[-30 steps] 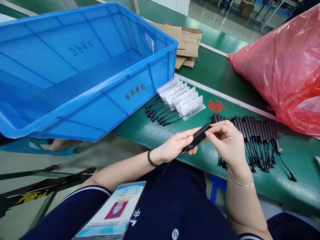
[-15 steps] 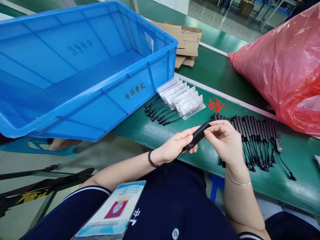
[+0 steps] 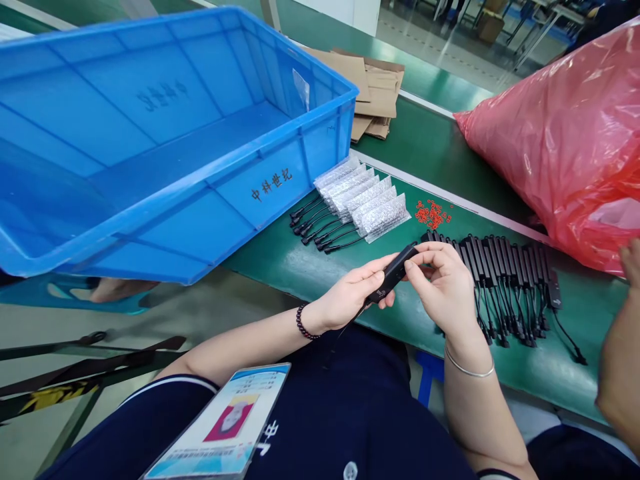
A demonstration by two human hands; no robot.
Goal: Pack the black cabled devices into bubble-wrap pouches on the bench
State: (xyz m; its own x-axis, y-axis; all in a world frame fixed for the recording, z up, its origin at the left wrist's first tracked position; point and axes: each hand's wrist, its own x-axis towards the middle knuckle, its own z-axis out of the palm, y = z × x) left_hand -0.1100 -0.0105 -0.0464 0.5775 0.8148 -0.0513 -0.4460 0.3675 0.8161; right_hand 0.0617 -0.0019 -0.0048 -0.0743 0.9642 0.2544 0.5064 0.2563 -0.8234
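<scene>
My left hand (image 3: 364, 287) is closed around a slim black rectangular device (image 3: 393, 275) with printed marks and a thin cable trailing from its lower end. The device is tilted, its far end up to the right. At that far end my right hand (image 3: 443, 283) pinches, thumb and fingertips against the casing; whether a tiny part sits between them is hidden. Just beyond my right hand lies a row of similar black cabled devices (image 3: 510, 263). Small orange rings (image 3: 433, 215) are heaped behind my hands. Several bubble-wrapped pieces (image 3: 367, 200) with black cable ends lie to their left.
A large blue crate (image 3: 225, 193) fills the left of the green table (image 3: 295, 267). Flattened cardboard (image 3: 380, 90) lies behind it. At the right bulges a pink plastic bag (image 3: 560, 127). Another person's arm (image 3: 620, 353) reaches in at the right edge.
Another person's arm has come in at the right edge. My right hand has shifted slightly left along the device; my left hand keeps its hold.
</scene>
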